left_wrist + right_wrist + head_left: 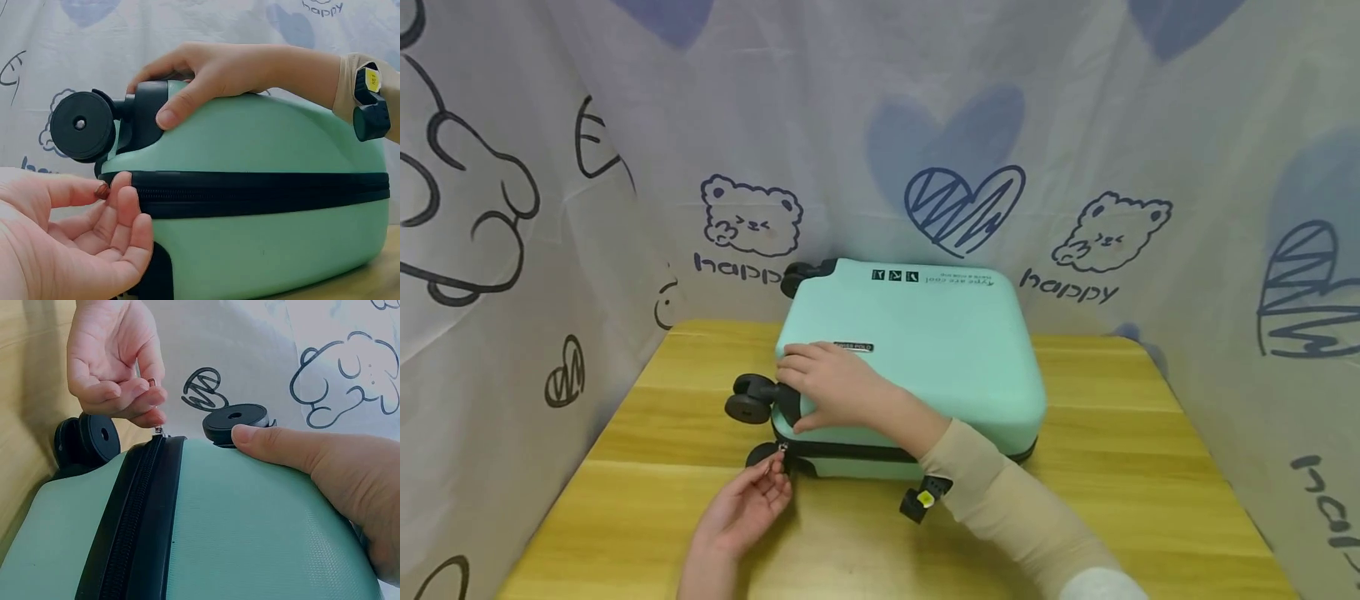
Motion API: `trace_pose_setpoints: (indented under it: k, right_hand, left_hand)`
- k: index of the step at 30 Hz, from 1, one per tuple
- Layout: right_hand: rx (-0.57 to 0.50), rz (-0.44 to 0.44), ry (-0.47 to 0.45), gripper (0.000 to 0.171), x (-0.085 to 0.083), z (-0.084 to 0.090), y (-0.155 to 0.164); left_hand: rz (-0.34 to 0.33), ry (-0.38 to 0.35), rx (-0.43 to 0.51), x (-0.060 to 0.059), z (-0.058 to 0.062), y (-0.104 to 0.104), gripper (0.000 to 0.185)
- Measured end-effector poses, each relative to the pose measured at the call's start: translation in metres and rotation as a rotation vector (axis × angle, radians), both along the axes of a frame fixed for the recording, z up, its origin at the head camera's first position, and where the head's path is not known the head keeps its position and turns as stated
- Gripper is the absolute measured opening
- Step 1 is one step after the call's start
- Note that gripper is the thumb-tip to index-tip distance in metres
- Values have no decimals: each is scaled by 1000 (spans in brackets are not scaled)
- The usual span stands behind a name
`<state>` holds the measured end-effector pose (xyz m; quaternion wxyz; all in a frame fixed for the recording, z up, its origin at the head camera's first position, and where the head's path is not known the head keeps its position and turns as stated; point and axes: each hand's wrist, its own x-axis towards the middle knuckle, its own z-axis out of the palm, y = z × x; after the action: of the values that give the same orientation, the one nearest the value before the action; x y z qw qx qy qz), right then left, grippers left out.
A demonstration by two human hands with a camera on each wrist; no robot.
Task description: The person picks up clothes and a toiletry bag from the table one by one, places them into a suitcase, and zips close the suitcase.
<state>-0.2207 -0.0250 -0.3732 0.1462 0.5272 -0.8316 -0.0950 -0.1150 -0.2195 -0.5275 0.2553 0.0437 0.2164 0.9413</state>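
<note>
On the bench (1097,433) we see one mint suitcase (925,350) lying flat, three wheels showing. Our right hand (831,387) rests spread on its corner; our left hand (745,508) pinches the one zip pull (159,429).

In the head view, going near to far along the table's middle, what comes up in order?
Left hand pinching the zipper pull → right hand on the suitcase → far wheel → bear-print cloth.
</note>
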Motion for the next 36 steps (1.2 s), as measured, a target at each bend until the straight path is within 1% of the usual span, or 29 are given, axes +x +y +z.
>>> trace_pose_setpoints:
  k: [2, 6, 9, 13, 17, 21, 24, 29, 33, 36]
  right_hand:
    - [-4, 4, -1, 80, -1, 2, 0]
    - [-9, 13, -2, 78, 1, 2, 0]
    - [-11, 18, 11, 77, 2, -1, -1]
    - [-18, 18, 28, 76, 4, -2, -2]
    - [-12, 4, 22, 76, 4, -1, -1]
    - [0, -4, 17, 76, 5, 1, 0]
    - [-1, 4, 17, 77, 6, 1, -1]
    - [-4, 10, 21, 77, 6, 2, -3]
    - [3, 18, 21, 77, 4, 3, -3]
    - [9, 6, 10, 77, 3, 4, -1]
  left_hand:
    - [15, -8, -14, -2, 2, -3, 53]
    - [16, -44, -34, -4, 6, -8, 49]
    - [8, -67, -25, -4, 4, -12, 47]
    - [5, -62, -11, -6, 2, -16, 46]
    - [-1, -65, 3, -9, 3, -18, 44]
    - [-29, -83, 29, -14, 2, -21, 46]
    - [-56, -83, 49, -15, 1, -26, 49]
    - [-65, -77, 65, -19, -1, -30, 47]
    - [-66, -77, 59, -24, 0, -32, 45]
    - [-69, -73, 31, -30, 2, -33, 47]
